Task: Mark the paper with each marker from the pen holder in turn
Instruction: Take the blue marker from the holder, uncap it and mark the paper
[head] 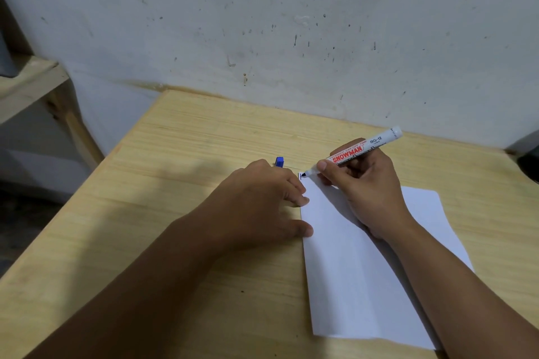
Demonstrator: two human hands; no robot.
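Observation:
A white sheet of paper [350, 265] lies on the wooden table [180, 160]. My right hand [367, 192] grips a white marker [358, 151] with a red label, its dark tip touching the paper's far left corner beside a short dark mark [300, 176]. My left hand [262, 201] rests at the paper's left edge, with thumb and a fingertip on the edge. A blue marker cap [279, 161] sticks out behind the left hand's fingers. The pen holder is not in view.
A stained white wall [262, 23] rises directly behind the table. A wooden shelf frame [32, 87] stands to the left, beyond the table's left edge. A dark object [529, 160] shows at the right border.

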